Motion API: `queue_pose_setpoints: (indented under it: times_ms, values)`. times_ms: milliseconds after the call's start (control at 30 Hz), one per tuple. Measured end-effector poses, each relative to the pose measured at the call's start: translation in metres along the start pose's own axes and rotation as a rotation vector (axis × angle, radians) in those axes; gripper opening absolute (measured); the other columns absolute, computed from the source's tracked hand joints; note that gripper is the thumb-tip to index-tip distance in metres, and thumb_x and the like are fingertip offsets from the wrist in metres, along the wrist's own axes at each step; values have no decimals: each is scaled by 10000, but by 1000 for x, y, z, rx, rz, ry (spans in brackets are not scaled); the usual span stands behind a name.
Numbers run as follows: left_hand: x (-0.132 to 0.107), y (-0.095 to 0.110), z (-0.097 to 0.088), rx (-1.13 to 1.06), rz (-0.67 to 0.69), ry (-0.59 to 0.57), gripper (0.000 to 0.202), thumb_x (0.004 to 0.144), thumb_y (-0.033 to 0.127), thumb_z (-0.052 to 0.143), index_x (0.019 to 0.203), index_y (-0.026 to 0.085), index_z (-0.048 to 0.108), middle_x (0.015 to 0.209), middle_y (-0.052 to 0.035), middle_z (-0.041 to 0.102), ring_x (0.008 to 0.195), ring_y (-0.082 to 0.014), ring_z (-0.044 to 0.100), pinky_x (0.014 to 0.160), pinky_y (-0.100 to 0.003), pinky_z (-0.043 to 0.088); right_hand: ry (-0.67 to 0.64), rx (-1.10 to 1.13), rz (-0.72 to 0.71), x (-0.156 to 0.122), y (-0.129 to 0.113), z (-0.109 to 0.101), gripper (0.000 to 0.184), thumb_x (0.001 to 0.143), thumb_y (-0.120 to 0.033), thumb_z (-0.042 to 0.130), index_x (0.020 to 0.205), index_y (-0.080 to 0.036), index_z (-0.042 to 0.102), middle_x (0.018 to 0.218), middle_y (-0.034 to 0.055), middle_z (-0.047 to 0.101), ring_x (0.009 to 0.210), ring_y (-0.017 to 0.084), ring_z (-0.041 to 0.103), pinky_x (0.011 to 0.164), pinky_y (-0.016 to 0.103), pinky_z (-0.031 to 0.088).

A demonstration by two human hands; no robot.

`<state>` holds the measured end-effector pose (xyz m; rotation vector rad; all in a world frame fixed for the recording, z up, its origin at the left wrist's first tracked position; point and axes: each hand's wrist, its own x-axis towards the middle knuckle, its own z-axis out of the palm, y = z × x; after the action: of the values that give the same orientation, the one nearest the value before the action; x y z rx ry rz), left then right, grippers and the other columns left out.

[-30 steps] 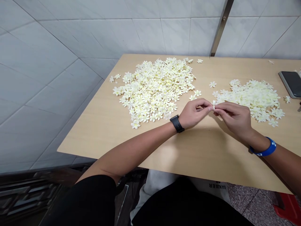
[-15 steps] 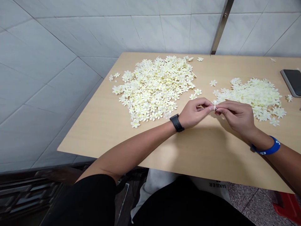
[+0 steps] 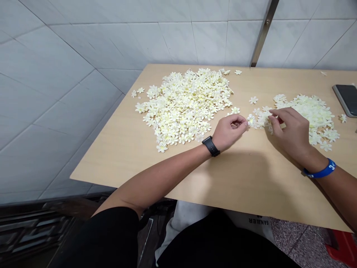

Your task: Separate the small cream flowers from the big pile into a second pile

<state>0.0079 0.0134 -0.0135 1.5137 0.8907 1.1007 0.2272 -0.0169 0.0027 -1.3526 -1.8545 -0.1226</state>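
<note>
Flowers are handled between two heaps on the table.

The left hand (image 3: 230, 131) is loosely clenched near the middle of the table (image 3: 223, 178), its fingertips just beside one flower (image 3: 251, 120); whether anything is kept inside cannot be told. The right hand (image 3: 292, 132) is spread open, grasping nothing, its fingers (image 3: 284, 111) laid on the near-left fringe of the small heap (image 3: 306, 111) toward the right edge, probably because singles are reached easily there. The big heap (image 3: 186, 104) is kept apart toward the far left corner, seemingly so nothing gets mixed.

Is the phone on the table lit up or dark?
Dark: the phone lies flat, its screen black, with no glow or picture showing.
</note>
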Motion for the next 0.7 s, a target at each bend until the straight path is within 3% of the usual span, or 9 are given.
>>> queue_pose_setpoints:
  times_ms: [100,167,433,567,700]
  values:
    - [-1,1,0,23,12,-27,153,881,268,674,807,135,691,757,-26,679,661,-94,537,631,-229,431,-12,54,-162,-3,-16,-1,92,985,-277,656,959,-247,740,883,86,774,760,246,708,708,409,563]
    - [-3,2,0,38,42,-70,174,891,294,676,826,134,698,786,-35,687,675,-96,540,644,-234,437,-67,110,-173,-6,-28,0,86,971,-325,698,961,-256,748,888,72,788,720,225,703,686,391,567]
    - [-7,2,-1,36,120,-177,239,897,365,684,837,135,695,864,-65,696,732,-111,565,667,-239,453,-118,280,-19,-10,-40,-1,168,983,-296,658,870,-279,782,837,48,799,767,239,746,717,402,593]
    - [-6,2,-2,35,98,-143,205,897,329,670,833,134,686,807,-47,674,681,-100,536,632,-234,431,-107,333,116,-8,-35,-3,164,967,-294,675,828,-267,757,786,32,769,702,216,712,646,367,561]
    - [-3,2,-2,37,28,-67,144,886,259,661,812,137,680,739,-23,654,624,-86,494,601,-228,401,2,235,207,-3,-14,-2,160,972,-287,660,841,-257,747,777,32,755,698,222,697,641,368,548]
